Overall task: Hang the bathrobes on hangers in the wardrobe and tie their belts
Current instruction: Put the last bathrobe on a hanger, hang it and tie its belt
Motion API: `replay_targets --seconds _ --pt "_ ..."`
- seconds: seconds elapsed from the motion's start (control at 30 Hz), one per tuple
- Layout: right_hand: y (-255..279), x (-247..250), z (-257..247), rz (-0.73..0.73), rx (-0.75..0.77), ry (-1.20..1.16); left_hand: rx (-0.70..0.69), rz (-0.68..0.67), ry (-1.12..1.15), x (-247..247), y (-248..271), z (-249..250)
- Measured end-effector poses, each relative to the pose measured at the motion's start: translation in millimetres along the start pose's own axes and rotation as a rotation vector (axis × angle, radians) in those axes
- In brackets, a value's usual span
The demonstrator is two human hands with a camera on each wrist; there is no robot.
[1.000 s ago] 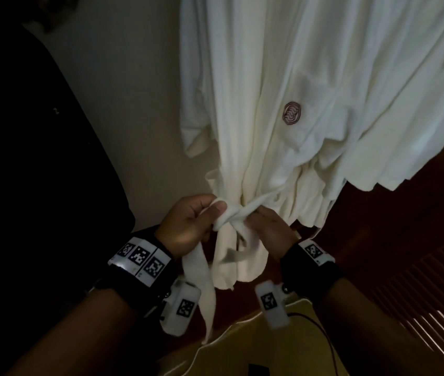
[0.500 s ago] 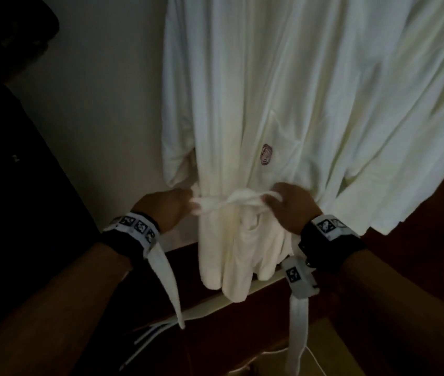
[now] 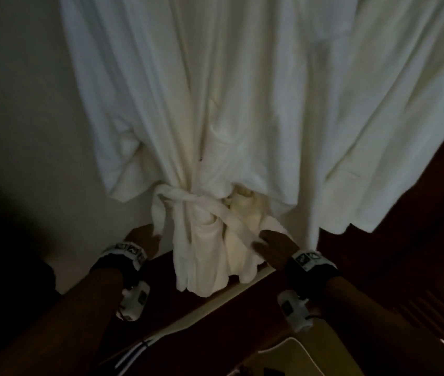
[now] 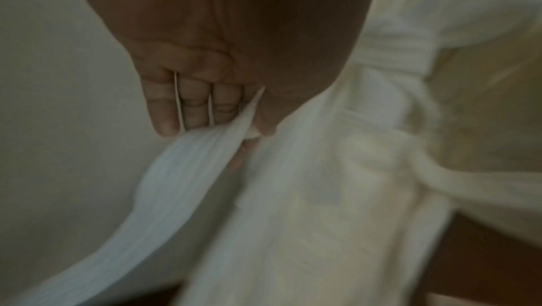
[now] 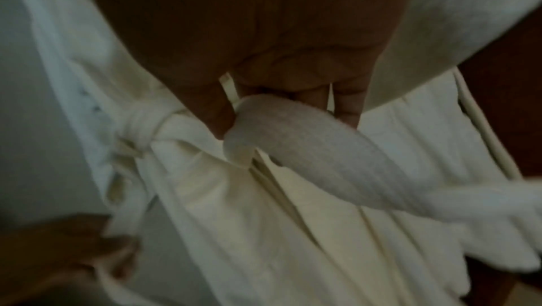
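Observation:
A white bathrobe (image 3: pixel 215 104) hangs in the wardrobe, its waist cinched by a white belt (image 3: pixel 183 200) crossed into a knot. My left hand (image 3: pixel 147 237) grips the left belt end (image 4: pixel 187 172) between thumb and curled fingers, below and left of the knot. My right hand (image 3: pixel 272 242) pinches the right belt end (image 5: pixel 308 148) between thumb and fingers, lower right of the knot (image 5: pixel 140 121). A second white bathrobe (image 3: pixel 378 131) hangs to the right. The hangers are out of view.
A pale wall (image 3: pixel 25 131) stands behind and left of the robes. Dark wooden wardrobe floor (image 3: pixel 215 335) lies below, with a dark wooden side panel (image 3: pixel 432 240) at right. A pale object (image 3: pixel 296 356) sits at the bottom edge.
Both hands have pulled the belt ends down and apart. The crossing has drawn tight round the robe's waist. The view has moved closer and lower.

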State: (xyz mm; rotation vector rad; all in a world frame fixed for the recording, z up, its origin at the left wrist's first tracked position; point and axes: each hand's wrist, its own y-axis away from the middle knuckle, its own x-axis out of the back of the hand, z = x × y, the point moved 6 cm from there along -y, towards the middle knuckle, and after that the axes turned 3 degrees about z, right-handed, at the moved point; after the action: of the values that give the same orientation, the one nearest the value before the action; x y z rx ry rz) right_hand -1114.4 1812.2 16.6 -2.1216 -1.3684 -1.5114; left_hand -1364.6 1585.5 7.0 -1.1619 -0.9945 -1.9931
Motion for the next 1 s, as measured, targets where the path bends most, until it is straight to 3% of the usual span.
replay_targets --seconds 0.13,0.23,0.33,0.43,0.53,0.67,0.77,0.9,1.0 --pt "19 -14 -1 -0.025 -0.008 -0.079 -0.107 -0.134 0.014 -44 12 41" --pt "45 -12 11 0.07 -0.082 -0.182 -0.11 -0.411 -0.104 -85 35 68" --pt "90 -9 37 0.183 -0.165 -0.304 -0.128 -0.723 -0.059 -115 65 110" --pt "160 -24 81 0.291 -0.341 -0.423 -0.523 -0.663 -0.091 -133 95 180" --pt "252 -43 120 0.369 -0.533 -0.413 -0.767 -0.698 -0.038 -155 155 239" --pt "421 -66 159 0.561 -0.853 -0.448 -1.069 -0.784 -0.124 -201 272 303" --pt "564 -100 168 0.724 -1.128 -0.416 -1.361 -0.862 -0.242 -229 394 340" --pt "752 -168 134 0.951 -1.434 -0.426 -1.701 -0.949 -0.346 -271 582 358" --pt "886 -242 82 1.133 -1.662 -0.485 -1.953 -1.017 -0.424 -301 743 331"
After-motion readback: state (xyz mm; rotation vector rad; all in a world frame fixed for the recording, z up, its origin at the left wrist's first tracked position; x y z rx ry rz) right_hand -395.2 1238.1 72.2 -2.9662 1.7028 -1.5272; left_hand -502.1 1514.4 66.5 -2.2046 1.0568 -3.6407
